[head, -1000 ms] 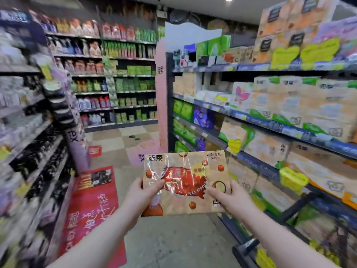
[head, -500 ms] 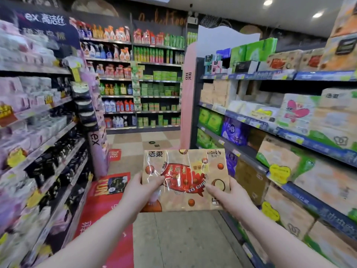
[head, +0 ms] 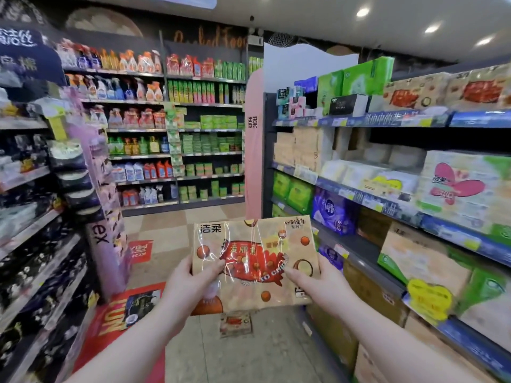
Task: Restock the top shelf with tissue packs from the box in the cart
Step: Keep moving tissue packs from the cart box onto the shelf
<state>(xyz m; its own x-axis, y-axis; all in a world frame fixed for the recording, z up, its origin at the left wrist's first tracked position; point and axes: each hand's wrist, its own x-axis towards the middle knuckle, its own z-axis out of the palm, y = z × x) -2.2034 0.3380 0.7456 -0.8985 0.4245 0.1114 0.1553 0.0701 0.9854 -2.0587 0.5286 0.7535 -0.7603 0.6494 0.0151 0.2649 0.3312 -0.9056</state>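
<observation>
Barely shifted, it seems, tissue pack [head: 255,252] stays gripped between left hand [head: 190,283] and right hand [head: 318,283].

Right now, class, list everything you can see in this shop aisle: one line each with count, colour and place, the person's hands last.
tissue pack: one, tan with red print, held up mid-aisle
small pack: one, tan and red, on the floor beneath it
top shelf: one, blue edge strip, upper right
tan-and-red packs: at least two, on the top shelf's right end
green packs: several, green, top shelf, farther along
purple packs: two, purple, lower right shelves
spray bottles: many, mixed colours, far-wall shelves
floor stickers: two, red, aisle floor at left
left hand: one, grips the tissue pack's left edge
right hand: one, grips its right edge
</observation>
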